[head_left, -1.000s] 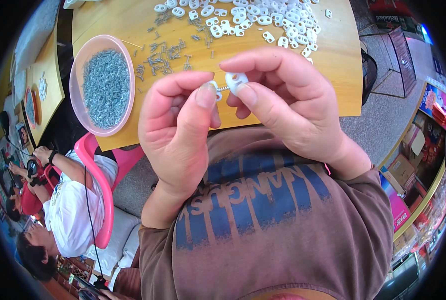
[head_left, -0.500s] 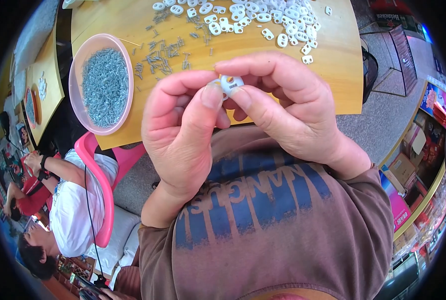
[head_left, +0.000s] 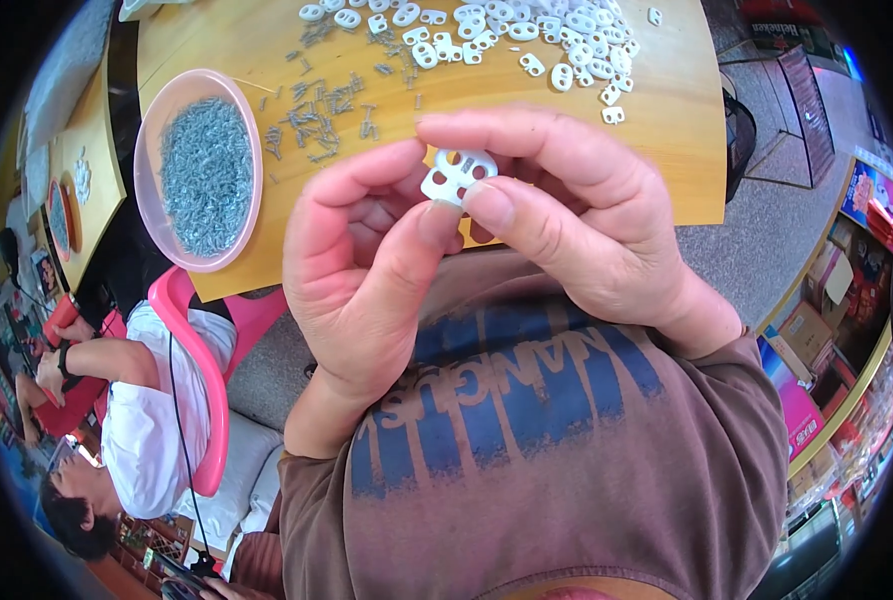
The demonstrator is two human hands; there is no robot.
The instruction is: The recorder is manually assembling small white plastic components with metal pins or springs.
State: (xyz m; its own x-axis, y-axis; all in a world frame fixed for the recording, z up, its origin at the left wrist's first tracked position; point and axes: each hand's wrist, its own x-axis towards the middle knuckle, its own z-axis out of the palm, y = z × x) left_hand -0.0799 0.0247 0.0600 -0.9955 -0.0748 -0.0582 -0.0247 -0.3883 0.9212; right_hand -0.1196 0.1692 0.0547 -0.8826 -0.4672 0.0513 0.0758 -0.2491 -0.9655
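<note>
While both hands meet above the worktop (head_left: 656,180), just inside its near edge, two white pieces (head_left: 450,184) sit between the fingertips, overlapping, holes in view. Left hand (head_left: 361,255): grip pinched on the pieces at their lower left, thumb beneath, forefinger curled beside their far side. Right hand (head_left: 596,210): grip likewise pinched on them, thumb pressed to the lower right, forefinger arched over the far side. Cannot tell whether the two are fastened; fingers cover the backs. Pink bowl (head_left: 149,215) by the worktop's left edge, toward the near left corner, well filled with small metal bits (head_left: 204,175). Thin stick (head_left: 261,84) at the bowl's far rim, pointing right. Loose bits (head_left: 326,110) scattered between bowl and mid-worktop, most lying flat. Heap of white parts (head_left: 581,35) toward the far edge; one stray (head_left: 612,115) on its near side, another (head_left: 654,16) apart toward the right edge. Beyond the near left corner, pink chair (head_left: 218,410), a person in a white shirt (head_left: 156,420) seated there.
</note>
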